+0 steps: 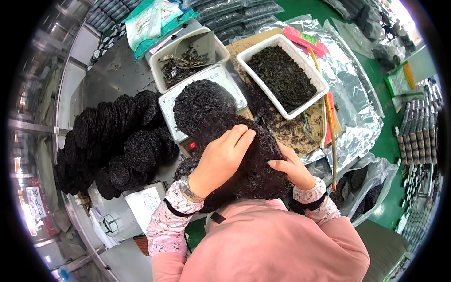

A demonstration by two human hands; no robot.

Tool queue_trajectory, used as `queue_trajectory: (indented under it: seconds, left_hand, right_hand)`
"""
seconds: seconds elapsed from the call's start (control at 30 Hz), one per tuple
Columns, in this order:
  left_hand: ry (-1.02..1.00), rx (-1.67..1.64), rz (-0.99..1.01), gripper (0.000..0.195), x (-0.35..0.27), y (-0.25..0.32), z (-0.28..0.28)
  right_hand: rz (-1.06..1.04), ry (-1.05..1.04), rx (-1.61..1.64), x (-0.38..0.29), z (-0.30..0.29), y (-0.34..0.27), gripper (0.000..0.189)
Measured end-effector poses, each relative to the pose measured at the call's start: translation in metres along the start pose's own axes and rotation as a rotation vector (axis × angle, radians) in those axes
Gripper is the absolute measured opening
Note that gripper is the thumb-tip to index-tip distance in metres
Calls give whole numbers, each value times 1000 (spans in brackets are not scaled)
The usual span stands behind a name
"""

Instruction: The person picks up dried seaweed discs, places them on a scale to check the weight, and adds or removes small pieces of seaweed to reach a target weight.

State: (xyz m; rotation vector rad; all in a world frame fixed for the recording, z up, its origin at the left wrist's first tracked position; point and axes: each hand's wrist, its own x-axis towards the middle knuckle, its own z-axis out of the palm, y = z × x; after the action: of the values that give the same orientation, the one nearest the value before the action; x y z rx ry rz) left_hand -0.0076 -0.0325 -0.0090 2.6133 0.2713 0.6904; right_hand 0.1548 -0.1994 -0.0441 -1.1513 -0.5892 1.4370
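Observation:
In front of my chest is a dark mass of dried seaweed cakes (266,176). My right hand (294,165) grips its right edge, thumb on top and the other fingers around the rim. My left hand (222,158) lies across the top with fingers bent together onto the seaweed; its thumb is hidden. Just beyond, a round seaweed cake (204,102) rests on the white pan of a digital scale (168,105). The scale's red display is partly covered by seaweed.
Stacked round seaweed cakes (116,123) crowd the metal table at left. Beyond the scale stands a white tub (156,75) with scraps and a scoop. At right are a white tray (289,114) of loose seaweed, a yellow-orange stick (329,116) and a pink brush (299,40).

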Motion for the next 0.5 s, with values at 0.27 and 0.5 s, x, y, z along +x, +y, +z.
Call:
queue_trajectory:
  seconds: [0.27, 0.5]
  left_hand:
    - [-103, -13, -17, 19, -2, -14, 11]
    - [10, -1109, -729, 13, 1, -49, 12]
  right_hand:
    - [39, -64, -195, 5, -15, -2, 56]
    - [80, -44, 167, 18, -24, 6, 60]
